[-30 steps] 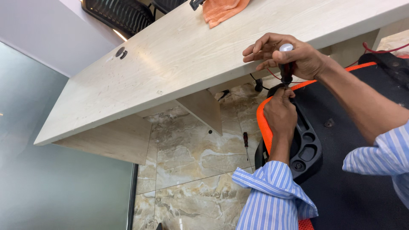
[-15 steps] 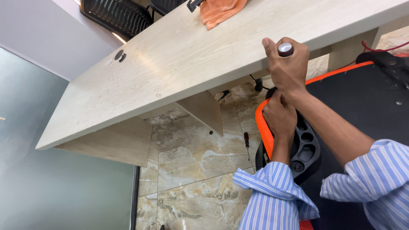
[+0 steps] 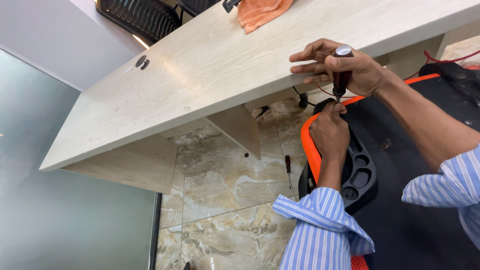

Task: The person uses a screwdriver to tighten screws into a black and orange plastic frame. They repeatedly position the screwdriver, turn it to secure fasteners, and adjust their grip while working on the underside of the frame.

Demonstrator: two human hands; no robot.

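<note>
View from above, looking down past the front edge of a pale wood-grain desk point(image 3: 210, 85). The right hand point(image 3: 350, 70) is wrapped tight round the dark handle of a screwdriver point(image 3: 342, 75), held upright just off the desk's front edge, metal cap on top, fingers stretched toward the desktop. Directly below, the left hand point(image 3: 329, 135) is closed around the tool's lower end, against a black and orange chair part point(image 3: 360, 170) (what it pinches can't be seen). Both sleeves are blue-striped. An orange cloth point(image 3: 260, 12) lies at the desk's far edge. A second screwdriver point(image 3: 288, 170) lies on the marble floor point(image 3: 220, 200) under the desk.
</note>
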